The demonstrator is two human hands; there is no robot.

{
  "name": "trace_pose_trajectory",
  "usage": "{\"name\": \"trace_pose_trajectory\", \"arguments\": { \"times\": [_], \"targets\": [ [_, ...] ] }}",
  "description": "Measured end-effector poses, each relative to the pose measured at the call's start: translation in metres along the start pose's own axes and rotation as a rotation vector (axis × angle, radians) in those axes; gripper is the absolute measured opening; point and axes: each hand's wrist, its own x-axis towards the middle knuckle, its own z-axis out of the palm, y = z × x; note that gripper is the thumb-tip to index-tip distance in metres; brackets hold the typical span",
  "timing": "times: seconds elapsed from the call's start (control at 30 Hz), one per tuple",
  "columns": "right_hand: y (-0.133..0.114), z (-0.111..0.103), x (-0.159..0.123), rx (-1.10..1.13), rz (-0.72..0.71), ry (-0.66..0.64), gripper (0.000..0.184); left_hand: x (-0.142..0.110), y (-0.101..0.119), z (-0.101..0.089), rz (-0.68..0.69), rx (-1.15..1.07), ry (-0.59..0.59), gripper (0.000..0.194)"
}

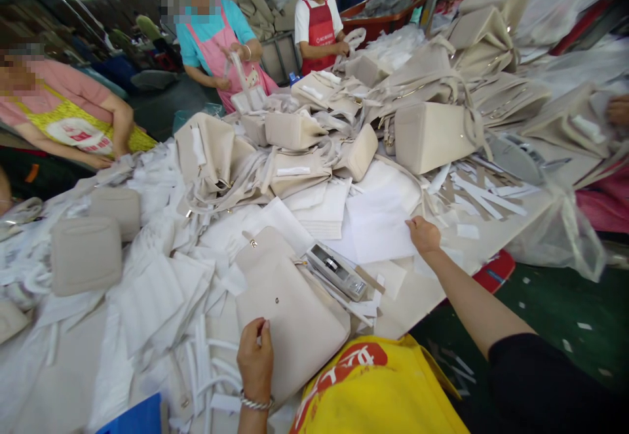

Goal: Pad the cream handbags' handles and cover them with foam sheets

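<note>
My right hand [423, 234], stretched out over the table, pinches the near right edge of a thin white sheet [378, 227]. The sheet lies partly over other white sheets. Closer to me, a beige handbag [295, 309] lies flat on the table, its metal clasp tab pointing away. My left hand [255, 355] is over the bag's left side with fingers curled together; what they hold, if anything, is hidden. Beside the bag's right edge sits a grey device with a dark top part [337, 271]. A stack of white sheets [324, 214] lies just beyond the bag.
Several beige bags [430, 138] are heaped across the table's far side. White padding sheets [152, 296] spread on the left, near two beige padded panels [86, 257]. Paper strips [481, 195] lie at right. A blue object [135, 417] is at the near edge. Several people stand around the table.
</note>
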Motion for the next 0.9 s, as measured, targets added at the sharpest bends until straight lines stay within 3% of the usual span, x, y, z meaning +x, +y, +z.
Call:
{"name": "trace_pose_trajectory", "arguments": {
  "times": [0.17, 0.37, 0.43, 0.6, 0.73, 0.9],
  "targets": [
    [-0.003, -0.006, -0.009, -0.131, -0.036, 0.022, 0.044, 0.003, 0.011, 0.002, 0.122, 0.010, -0.015, 0.024],
    [-0.002, -0.014, -0.013, -0.158, -0.079, -0.144, 0.042, 0.012, 0.037, 0.012, 0.323, -0.033, -0.113, 0.018],
    [0.001, -0.017, -0.013, -0.166, -0.126, -0.108, 0.040, 0.014, 0.044, 0.016, 0.379, -0.019, -0.148, 0.017],
    [0.002, -0.030, -0.015, -0.145, -0.186, 0.123, 0.037, 0.014, 0.049, 0.024, 0.468, 0.008, -0.213, 0.016],
    [-0.006, -0.036, -0.020, 0.106, -0.210, 0.168, 0.036, 0.015, 0.052, 0.025, 0.470, -0.022, -0.260, 0.015],
    [-0.033, -0.034, -0.028, 0.707, 0.084, -0.053, 0.037, 0.027, 0.082, 0.025, 0.454, -0.160, -0.307, 0.015]
  ]
}}
